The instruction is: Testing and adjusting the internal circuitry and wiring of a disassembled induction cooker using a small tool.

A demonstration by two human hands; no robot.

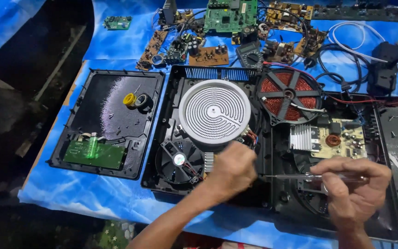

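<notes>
step: fastening inside open cooker base [272,203] | right hand [353,186] fingers gripping screwdriver [300,176] | left hand [233,168] fingers curled closed, bracing near fan [179,160] | next likely needs: tip steady

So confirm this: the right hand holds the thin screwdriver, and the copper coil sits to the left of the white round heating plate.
Not quite. In the head view the copper coil sits to the right of the white round heating plate, not the left. The rest holds: the right hand grips the thin screwdriver.

Left hand [231,168] curled, knuckles up, forearm angled in; right hand [353,186] fingers [332,182] pinched shut.
</notes>
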